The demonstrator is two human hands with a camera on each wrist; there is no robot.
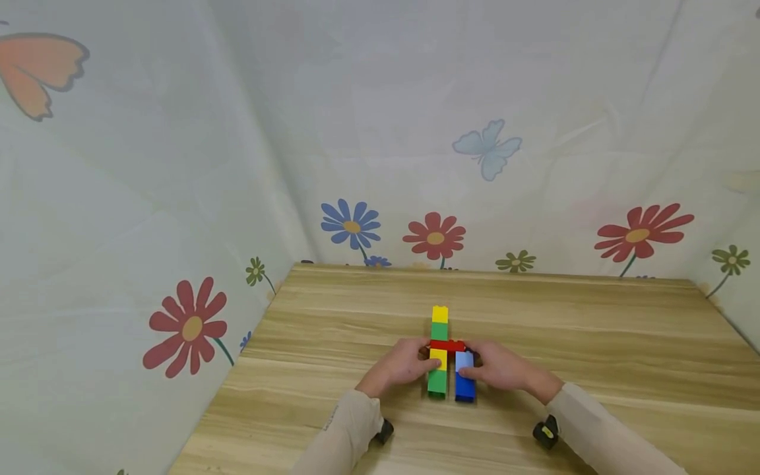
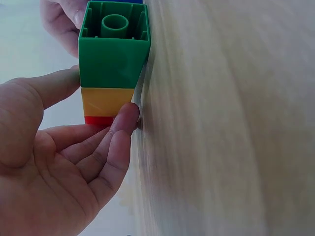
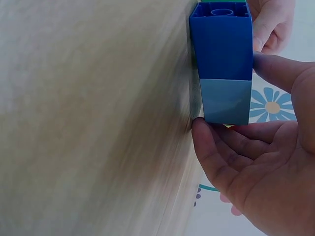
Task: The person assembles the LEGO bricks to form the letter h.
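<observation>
A toy brick assembly lies on the wooden table. One column has a yellow brick (image 1: 440,315) at its far end, then a green brick (image 1: 439,331), a red brick (image 1: 449,345) laid crosswise, another yellow brick (image 1: 436,354) and a nearer green brick (image 1: 437,382) with its hollow underside facing the person. Beside it runs a shorter column: a light blue brick (image 1: 465,360) and a dark blue brick (image 1: 466,392), beneath the red brick's right part. My left hand (image 1: 406,361) grips the left column between thumb and fingers. My right hand (image 1: 503,365) holds the blue column likewise.
The wood-grain table (image 1: 344,303) reaches back to a pale cloth backdrop (image 1: 380,99) printed with flowers and butterflies. More cloth hangs along the left side. Small black devices (image 1: 545,432) sit at both wrists, next to light sleeves (image 1: 605,429).
</observation>
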